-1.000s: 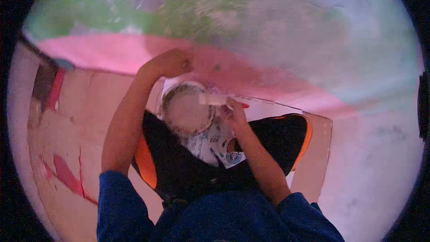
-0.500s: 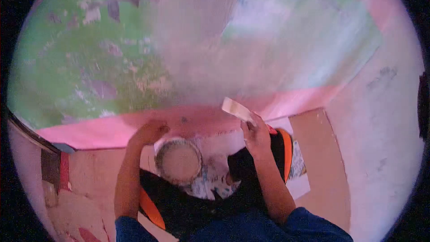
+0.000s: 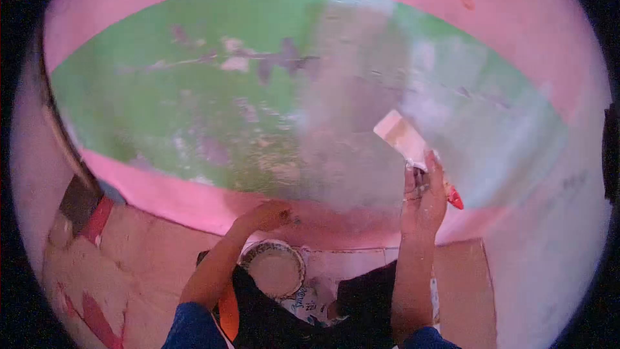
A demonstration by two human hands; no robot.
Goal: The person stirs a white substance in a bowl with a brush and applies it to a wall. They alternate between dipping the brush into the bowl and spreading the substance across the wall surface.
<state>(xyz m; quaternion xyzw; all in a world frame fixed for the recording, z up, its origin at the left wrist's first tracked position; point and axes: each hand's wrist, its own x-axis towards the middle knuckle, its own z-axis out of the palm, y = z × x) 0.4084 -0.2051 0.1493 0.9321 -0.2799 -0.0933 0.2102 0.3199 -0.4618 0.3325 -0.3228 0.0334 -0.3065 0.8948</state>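
My right hand [image 3: 423, 194] is closed round a flat paintbrush [image 3: 402, 136], its pale, wide head pointing up and left. The red handle end sticks out below the hand. Behind the brush stands a wall panel [image 3: 245, 129] painted green, with a greyish-white coat over its middle and right. My left hand [image 3: 274, 214] has its fingers curled in, with nothing visible in them, close to the pink band at the panel's foot. Just below it is a round bucket [image 3: 274, 270] holding a pale, greyish-pink substance, with smears round its rim.
Brown board [image 3: 465, 278] covers the floor on the right, and printed paper [image 3: 310, 300] lies between my legs. A pink wall [image 3: 168, 0] surrounds the green area. At the left, a dark edge [image 3: 68, 136] runs down to a dark block [image 3: 81, 203].
My right hand has raised the paintbrush up and to the right, in front of the coated area. My left hand has shifted right, and the view has tilted up to show more wall.
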